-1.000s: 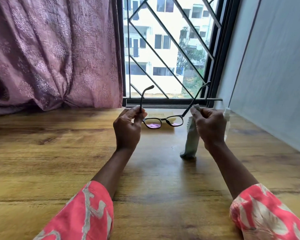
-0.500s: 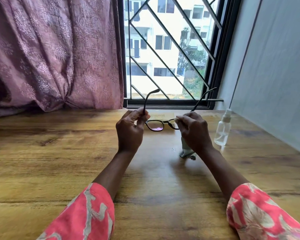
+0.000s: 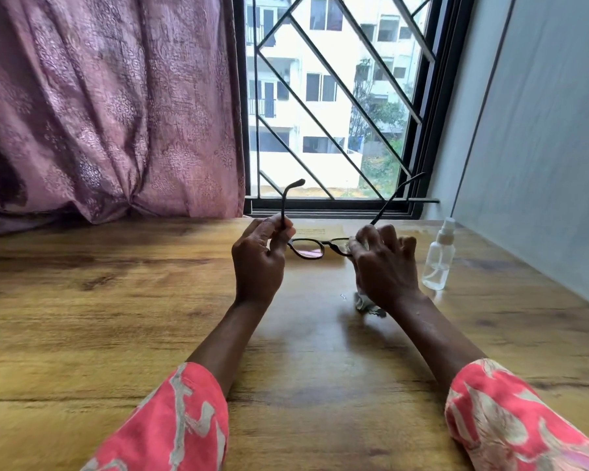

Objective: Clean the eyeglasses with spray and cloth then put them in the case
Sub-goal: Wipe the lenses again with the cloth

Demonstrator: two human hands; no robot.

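Observation:
Dark-framed eyeglasses (image 3: 308,248) with tinted lenses are held above the wooden table, temples pointing up toward the window. My left hand (image 3: 261,263) pinches the left temple near the hinge. My right hand (image 3: 383,266) covers the right lens with its fingers curled, holding a pale cloth (image 3: 366,305) whose crumpled end hangs below the wrist. A small clear spray bottle (image 3: 439,258) stands upright on the table just right of my right hand. The right lens is hidden by the hand and cloth.
The wooden table (image 3: 116,317) runs to a barred window (image 3: 330,107) at the back and a grey wall (image 3: 541,147) on the right. A purple curtain (image 3: 106,107) hangs at back left. A flat tan item (image 3: 320,230) lies behind the glasses.
My right hand has slid left from the temple onto the right lens with the cloth, uncovering the spray bottle. The cloth is now bunched under the hand. My left hand keeps its hold.

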